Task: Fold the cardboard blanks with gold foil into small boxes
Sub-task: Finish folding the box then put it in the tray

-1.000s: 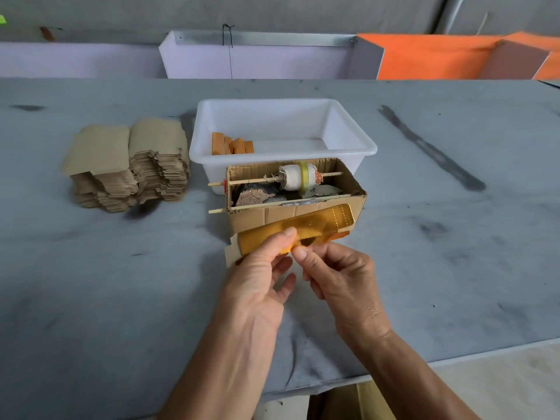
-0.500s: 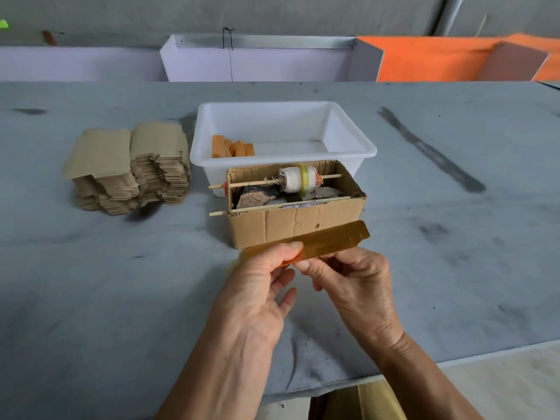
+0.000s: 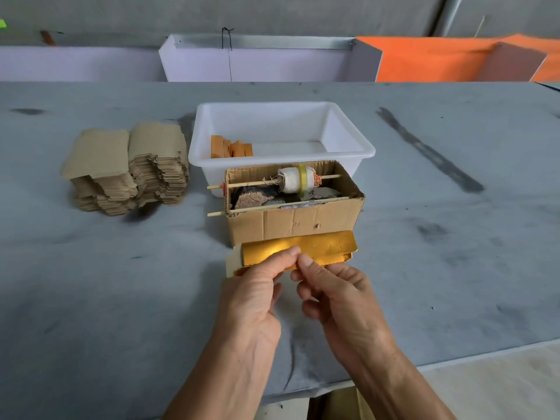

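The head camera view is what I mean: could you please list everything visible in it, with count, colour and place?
Gold foil blank: one, gold with a bare cardboard end, held above the table in front of the cardboard box.
Cardboard box: one, brown, open-topped, mid-table; two thin wooden sticks cross it, one carrying a white roll.
Plastic tub: one, white, touching the box's far side.
Orange pieces: several, orange, in the tub's left end.
Stack of blanks: two adjoining piles, brown, left of the tub.
Table: one, grey, smudged.
Panels: white and orange, behind the table.
Left hand: pinches the blank's near edge.
Right hand: pinches the same edge, beside the left.
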`<move>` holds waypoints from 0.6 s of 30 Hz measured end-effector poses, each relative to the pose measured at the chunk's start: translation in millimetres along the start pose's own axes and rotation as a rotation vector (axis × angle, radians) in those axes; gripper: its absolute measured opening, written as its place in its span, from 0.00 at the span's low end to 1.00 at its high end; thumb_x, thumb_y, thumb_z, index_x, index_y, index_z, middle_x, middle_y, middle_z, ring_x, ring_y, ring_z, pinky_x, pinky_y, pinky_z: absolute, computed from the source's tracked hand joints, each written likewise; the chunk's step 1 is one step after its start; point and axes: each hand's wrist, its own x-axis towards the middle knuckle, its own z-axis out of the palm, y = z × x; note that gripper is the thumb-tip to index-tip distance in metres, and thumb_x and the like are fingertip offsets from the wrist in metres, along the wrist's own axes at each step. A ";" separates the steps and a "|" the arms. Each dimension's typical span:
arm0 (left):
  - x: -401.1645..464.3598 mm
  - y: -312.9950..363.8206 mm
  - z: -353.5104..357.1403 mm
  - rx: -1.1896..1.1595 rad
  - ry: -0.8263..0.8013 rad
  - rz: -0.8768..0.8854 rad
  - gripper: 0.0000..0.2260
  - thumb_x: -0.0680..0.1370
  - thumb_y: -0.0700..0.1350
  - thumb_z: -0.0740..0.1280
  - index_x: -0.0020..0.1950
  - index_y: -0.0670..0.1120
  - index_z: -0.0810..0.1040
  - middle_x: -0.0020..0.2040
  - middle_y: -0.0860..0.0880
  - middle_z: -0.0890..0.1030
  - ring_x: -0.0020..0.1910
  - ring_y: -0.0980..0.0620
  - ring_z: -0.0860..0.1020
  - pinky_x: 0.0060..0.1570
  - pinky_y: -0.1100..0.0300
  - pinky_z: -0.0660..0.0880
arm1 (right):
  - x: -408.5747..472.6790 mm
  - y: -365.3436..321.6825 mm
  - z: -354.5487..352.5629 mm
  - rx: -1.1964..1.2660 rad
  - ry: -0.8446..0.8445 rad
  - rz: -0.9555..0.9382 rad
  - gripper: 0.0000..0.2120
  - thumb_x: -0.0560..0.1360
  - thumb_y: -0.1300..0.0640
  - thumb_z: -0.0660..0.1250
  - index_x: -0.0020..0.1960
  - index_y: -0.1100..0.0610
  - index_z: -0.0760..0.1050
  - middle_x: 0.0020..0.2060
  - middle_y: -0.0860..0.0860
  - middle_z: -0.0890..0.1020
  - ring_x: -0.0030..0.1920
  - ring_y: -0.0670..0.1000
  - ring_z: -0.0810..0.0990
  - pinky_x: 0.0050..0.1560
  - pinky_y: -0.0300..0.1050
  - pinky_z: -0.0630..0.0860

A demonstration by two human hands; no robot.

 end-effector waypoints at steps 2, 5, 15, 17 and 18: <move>-1.7 0.6 0.0 0.007 -0.022 0.000 0.11 0.61 0.38 0.75 0.41 0.45 0.79 0.39 0.48 0.81 0.38 0.53 0.76 0.45 0.60 0.69 | 2.2 -1.3 2.8 0.078 0.005 0.037 0.06 0.64 0.56 0.72 0.31 0.57 0.80 0.30 0.54 0.79 0.26 0.45 0.71 0.23 0.35 0.64; -3.6 4.3 -0.8 0.003 -0.063 -0.013 0.16 0.56 0.42 0.74 0.42 0.45 0.79 0.40 0.47 0.81 0.38 0.52 0.77 0.41 0.60 0.70 | 3.9 -0.5 4.7 0.111 0.044 0.034 0.08 0.66 0.57 0.71 0.28 0.56 0.79 0.29 0.54 0.78 0.26 0.45 0.71 0.23 0.34 0.65; -3.8 -1.7 -1.5 -0.021 0.025 0.101 0.06 0.66 0.36 0.74 0.38 0.45 0.80 0.33 0.49 0.82 0.31 0.53 0.77 0.33 0.61 0.72 | 1.4 0.4 5.0 -0.023 0.198 0.010 0.08 0.63 0.52 0.72 0.27 0.54 0.79 0.30 0.51 0.81 0.27 0.45 0.73 0.26 0.37 0.66; -3.4 -1.5 -1.4 -0.001 0.024 0.142 0.06 0.67 0.36 0.74 0.37 0.45 0.80 0.32 0.49 0.82 0.30 0.54 0.78 0.33 0.60 0.73 | 3.7 -1.9 5.1 0.000 0.209 0.024 0.08 0.62 0.53 0.74 0.26 0.53 0.78 0.29 0.51 0.80 0.27 0.45 0.73 0.25 0.37 0.65; -3.4 -1.8 -1.3 0.010 0.025 0.163 0.06 0.66 0.36 0.75 0.37 0.45 0.80 0.31 0.50 0.82 0.29 0.55 0.78 0.33 0.61 0.73 | 4.9 -2.5 5.3 0.004 0.217 0.017 0.10 0.62 0.54 0.74 0.25 0.53 0.77 0.27 0.50 0.79 0.26 0.45 0.72 0.25 0.37 0.65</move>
